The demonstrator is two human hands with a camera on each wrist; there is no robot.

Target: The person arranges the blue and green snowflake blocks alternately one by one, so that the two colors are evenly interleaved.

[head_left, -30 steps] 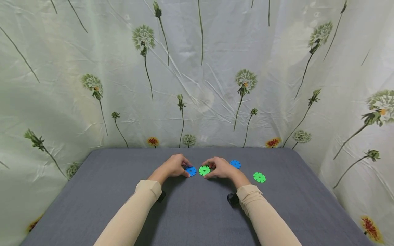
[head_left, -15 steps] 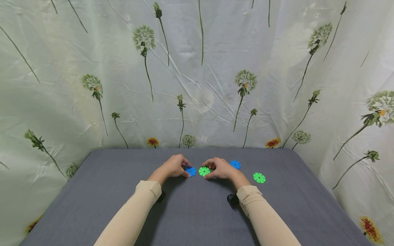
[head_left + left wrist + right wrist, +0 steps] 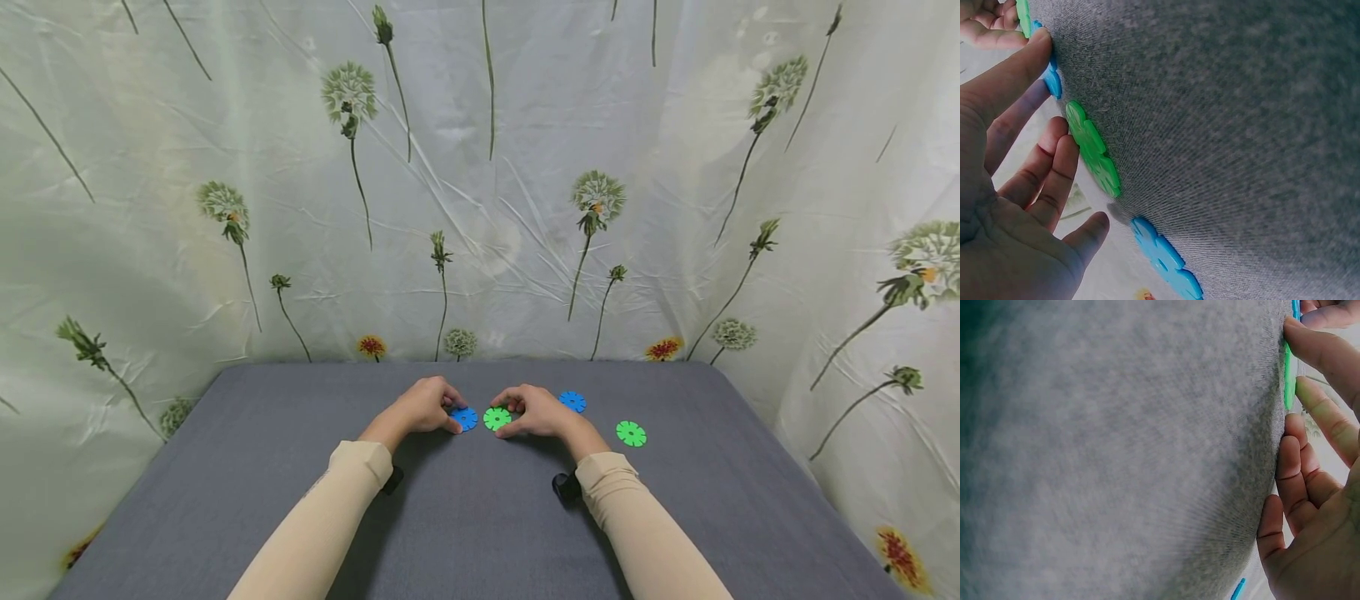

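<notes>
Left hand pinching blue disc; right hand pinching green disc, grey table

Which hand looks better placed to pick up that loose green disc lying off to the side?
Probably the right hand: the loose green disc lies just beyond its wrist, while the left hand sits farther away at the blue disc.

text: none legible | labels: none | numbers: none

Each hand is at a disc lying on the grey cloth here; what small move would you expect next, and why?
Probably lifting both discs off the cloth. The left hand pinches the blue disc and the right hand pinches the green disc, yet both discs lie flat, side by side, not joined.
</notes>
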